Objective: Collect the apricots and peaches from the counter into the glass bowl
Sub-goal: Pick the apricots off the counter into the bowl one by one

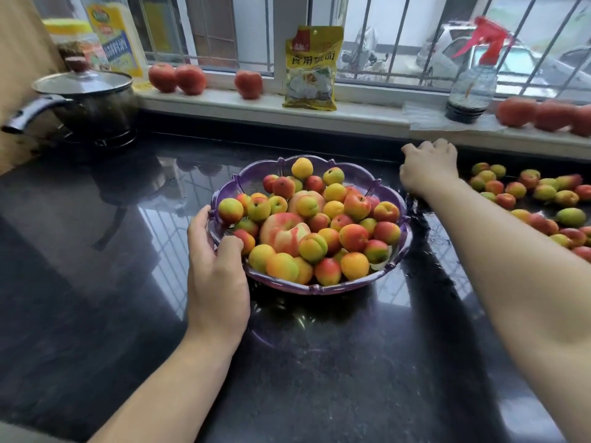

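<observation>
Free: dark counter (319, 362) near edge, front of glass bowl (315, 287) | Blocked: loose apricots (543, 199) right; pot (92, 103) rear-left; window ledge (224, 105) items behind.

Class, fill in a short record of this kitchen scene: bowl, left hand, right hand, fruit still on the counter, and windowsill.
bowl: purple glass bowl, heaped with apricots and two peaches
left hand: left hand grips the bowl's near-left rim
right hand: right hand over the counter right of the bowl; contents not visible
counter fruit: loose apricots at far right
windowsill: yellow packet, spray bottle
</observation>
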Tool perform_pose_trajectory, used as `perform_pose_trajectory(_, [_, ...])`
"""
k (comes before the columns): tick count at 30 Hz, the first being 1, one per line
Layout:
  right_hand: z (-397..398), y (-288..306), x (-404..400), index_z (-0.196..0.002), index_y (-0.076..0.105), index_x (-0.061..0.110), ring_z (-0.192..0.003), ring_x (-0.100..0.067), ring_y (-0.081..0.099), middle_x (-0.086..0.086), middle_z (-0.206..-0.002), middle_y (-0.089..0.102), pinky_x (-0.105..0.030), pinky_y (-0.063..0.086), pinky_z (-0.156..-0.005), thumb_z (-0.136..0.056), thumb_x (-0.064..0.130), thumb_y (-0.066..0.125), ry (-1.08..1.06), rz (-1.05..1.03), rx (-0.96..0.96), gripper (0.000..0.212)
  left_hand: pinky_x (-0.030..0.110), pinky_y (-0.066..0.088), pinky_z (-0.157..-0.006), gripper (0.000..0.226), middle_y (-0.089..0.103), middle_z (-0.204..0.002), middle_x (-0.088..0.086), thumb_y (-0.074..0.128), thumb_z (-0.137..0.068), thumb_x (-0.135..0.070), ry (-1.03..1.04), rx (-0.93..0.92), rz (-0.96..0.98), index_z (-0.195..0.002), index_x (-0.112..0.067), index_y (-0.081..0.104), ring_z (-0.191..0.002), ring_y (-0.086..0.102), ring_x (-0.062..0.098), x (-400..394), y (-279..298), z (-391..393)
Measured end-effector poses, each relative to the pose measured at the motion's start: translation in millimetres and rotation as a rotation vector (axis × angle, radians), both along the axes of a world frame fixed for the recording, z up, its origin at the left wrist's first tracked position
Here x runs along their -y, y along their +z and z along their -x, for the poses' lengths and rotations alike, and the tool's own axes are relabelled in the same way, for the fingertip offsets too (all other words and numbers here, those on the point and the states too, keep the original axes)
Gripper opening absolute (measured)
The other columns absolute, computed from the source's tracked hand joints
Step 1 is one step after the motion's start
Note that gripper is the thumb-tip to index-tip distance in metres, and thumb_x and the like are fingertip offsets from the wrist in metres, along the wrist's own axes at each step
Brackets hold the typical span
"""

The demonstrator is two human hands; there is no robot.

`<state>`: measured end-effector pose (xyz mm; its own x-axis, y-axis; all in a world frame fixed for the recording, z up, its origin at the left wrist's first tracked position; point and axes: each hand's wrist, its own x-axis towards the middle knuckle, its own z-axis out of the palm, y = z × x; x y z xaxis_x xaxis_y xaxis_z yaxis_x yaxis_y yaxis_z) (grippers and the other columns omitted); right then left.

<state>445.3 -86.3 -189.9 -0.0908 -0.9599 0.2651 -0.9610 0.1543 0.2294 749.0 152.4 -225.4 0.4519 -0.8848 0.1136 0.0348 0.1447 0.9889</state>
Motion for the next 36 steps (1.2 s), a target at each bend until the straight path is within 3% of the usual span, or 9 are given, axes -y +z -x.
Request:
perform_pose_trajectory(7, [5,-10,26,-0.134,0.052,0.012,-0.130,-0.043,0.039,-0.024,-0.138,0.048,-0.052,0.031,-0.111,-0.095,0.024,0.059,-0.041,-0.017,-0.095,0.041,0.039,0.055,-0.094,0.052,0.071,-0.119,-0.019,0.051,-0.088,-0.033,0.002,0.010,0.001,-0.139,-0.042,0.055,-0.112,0.068,0.007,2,-3,-3])
perform_pose_trajectory(14, [1,-7,20,-0.124,0.058,0.008,-0.120,-0.042,0.049,-0.023,-0.125,0.060,-0.048,0.038,-0.106,-0.091,0.020,0.066,-0.002,0.086,-0.035,0.036,0.048,0.056,-0.101,0.053,0.071,-0.121,-0.016,0.053,-0.087,-0.033,0.015,0.010,-0.013,-0.139,-0.042,0.055,-0.115,0.068,0.012,2,-4,-4])
perform_pose_trajectory(16, [-11,10,10,-0.119,0.061,0.009,-0.113,-0.040,0.057,-0.020,-0.115,0.067,-0.044,0.042,-0.100,-0.096,0.029,0.062,0.062,0.139,0.263,0.030,0.050,0.056,-0.103,0.054,0.071,-0.121,-0.016,0.053,-0.087,-0.034,0.015,0.007,-0.023,-0.140,-0.042,0.054,-0.115,0.068,0.013,2,-3,-4])
perform_pose_trajectory(19, [-43,56,-34,-0.116,0.066,0.011,-0.103,-0.031,0.066,-0.010,-0.109,0.070,-0.038,0.052,-0.090,-0.093,0.034,0.070,0.287,0.113,1.001,0.033,0.047,0.057,-0.100,0.051,0.071,-0.116,-0.022,0.052,-0.086,-0.035,0.005,-0.002,-0.030,-0.136,-0.046,0.054,-0.113,0.068,0.009,2,-1,-3])
perform_pose_trajectory(21, [-64,90,-84,-0.116,0.068,0.015,-0.100,-0.024,0.070,-0.003,-0.105,0.074,-0.033,0.058,-0.089,-0.092,0.035,0.073,0.544,-0.054,1.201,0.032,0.044,0.057,-0.100,0.052,0.070,-0.114,-0.025,0.052,-0.085,-0.036,0.005,0.002,-0.041,-0.136,-0.047,0.053,-0.112,0.067,0.006,2,0,-1])
perform_pose_trajectory(24, [-88,116,-148,-0.112,0.070,0.031,-0.089,-0.002,0.070,0.015,-0.098,0.074,-0.016,0.055,-0.076,-0.091,0.043,0.071,0.773,-0.370,0.887,0.024,0.047,0.055,-0.104,0.059,0.069,-0.121,-0.021,0.052,-0.084,-0.038,0.015,-0.002,-0.054,-0.143,-0.042,0.052,-0.116,0.066,0.008,-1,3,0])
perform_pose_trajectory(29, [-117,90,-154,-0.104,0.070,0.036,-0.090,-0.004,0.063,0.016,-0.094,0.067,-0.029,0.054,-0.079,-0.084,0.049,0.074,0.723,-0.418,0.482,0.024,0.050,0.055,-0.105,0.059,0.070,-0.125,-0.015,0.054,-0.083,-0.037,0.015,-0.020,-0.058,-0.142,-0.042,0.053,-0.117,0.067,0.012,-2,5,0])
perform_pose_trajectory(33, [-117,86,-155,-0.108,0.069,0.034,-0.091,-0.004,0.062,0.016,-0.097,0.066,-0.023,0.049,-0.076,-0.088,0.045,0.073,0.739,-0.413,0.502,0.023,0.053,0.054,-0.107,0.060,0.070,-0.125,-0.015,0.056,-0.081,-0.040,0.017,-0.048,-0.051,-0.141,-0.042,0.056,-0.119,0.067,0.013,-2,6,-1])
perform_pose_trajectory(36, [-100,94,-147,-0.108,0.070,0.028,-0.090,0.002,0.063,0.016,-0.097,0.068,-0.016,0.046,-0.074,-0.093,0.035,0.070,0.702,-0.206,0.680,0.016,0.053,0.052,-0.110,0.069,0.068,-0.133,-0.014,0.057,-0.076,-0.047,0.001,-0.082,-0.046,-0.145,-0.042,0.053,-0.125,0.065,0.015,-1,5,-2])
